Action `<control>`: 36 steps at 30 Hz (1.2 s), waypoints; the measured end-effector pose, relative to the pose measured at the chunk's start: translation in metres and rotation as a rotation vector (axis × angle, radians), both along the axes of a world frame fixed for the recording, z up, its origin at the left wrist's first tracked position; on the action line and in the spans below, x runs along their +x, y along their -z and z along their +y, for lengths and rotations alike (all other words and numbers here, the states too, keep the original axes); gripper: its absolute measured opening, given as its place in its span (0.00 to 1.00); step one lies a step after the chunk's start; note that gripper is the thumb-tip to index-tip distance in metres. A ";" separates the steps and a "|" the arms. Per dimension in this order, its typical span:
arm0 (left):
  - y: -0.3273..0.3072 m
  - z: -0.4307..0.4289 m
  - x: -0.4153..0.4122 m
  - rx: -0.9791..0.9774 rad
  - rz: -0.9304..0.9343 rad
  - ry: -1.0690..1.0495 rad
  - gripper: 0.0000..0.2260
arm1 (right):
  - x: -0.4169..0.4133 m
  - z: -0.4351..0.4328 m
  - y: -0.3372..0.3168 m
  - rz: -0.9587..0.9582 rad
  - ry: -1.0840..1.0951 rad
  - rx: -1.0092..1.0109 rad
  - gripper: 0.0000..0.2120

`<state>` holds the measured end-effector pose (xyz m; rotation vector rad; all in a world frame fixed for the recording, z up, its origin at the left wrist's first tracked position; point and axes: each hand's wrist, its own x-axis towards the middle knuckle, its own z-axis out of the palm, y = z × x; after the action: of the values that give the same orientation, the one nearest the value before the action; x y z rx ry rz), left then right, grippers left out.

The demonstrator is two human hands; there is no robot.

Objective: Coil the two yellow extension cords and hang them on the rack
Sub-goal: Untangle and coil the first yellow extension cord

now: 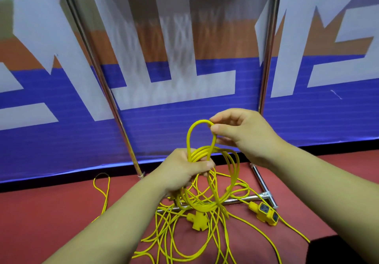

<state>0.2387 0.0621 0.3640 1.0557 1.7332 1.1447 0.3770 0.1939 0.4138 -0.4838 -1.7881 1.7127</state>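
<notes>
Hands (185,167) (244,134) grip yellow cord (229,183) — half-coiled — before rack (264,74).

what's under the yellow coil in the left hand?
Loose yellow cord tangle, a yellow branched socket block and the chrome rack base bar, on red floor. The held yellow coil covers part of the bar.

hands: left hand (184,167) bare | right hand (244,134) bare | forearms (114,218): uncovered to frame edge
</notes>
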 end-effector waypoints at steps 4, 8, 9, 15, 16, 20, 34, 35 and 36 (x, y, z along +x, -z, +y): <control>-0.012 0.004 -0.010 0.121 -0.135 -0.112 0.14 | 0.010 0.021 0.013 -0.079 0.072 0.143 0.01; -0.033 0.000 -0.021 0.336 -0.339 -0.288 0.09 | 0.019 0.038 0.038 -0.211 -0.040 0.237 0.08; -0.039 -0.002 -0.022 0.378 -0.376 -0.312 0.08 | 0.019 0.038 0.046 -0.252 -0.095 0.252 0.10; -0.059 -0.006 -0.024 0.516 -0.515 -0.340 0.04 | 0.008 0.030 0.075 -0.412 -0.272 0.479 0.14; -0.060 -0.007 -0.024 0.531 -0.537 -0.340 0.04 | 0.005 0.030 0.076 -0.404 -0.272 0.500 0.14; -0.065 -0.009 -0.025 0.568 -0.634 -0.353 0.07 | -0.002 0.031 0.082 -0.379 -0.269 0.554 0.16; -0.034 -0.015 -0.042 0.032 -0.455 -0.566 0.11 | -0.019 0.037 0.066 -0.099 0.310 0.013 0.10; -0.033 -0.014 -0.041 0.001 -0.463 -0.559 0.13 | -0.020 0.042 0.069 -0.158 0.388 0.094 0.09; -0.033 -0.013 -0.040 0.000 -0.483 -0.550 0.14 | -0.020 0.047 0.074 -0.255 0.424 0.204 0.09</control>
<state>0.1987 0.0489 0.3970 0.2480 1.6553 1.5775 0.3566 0.2412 0.3400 -0.9486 -1.8448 1.2072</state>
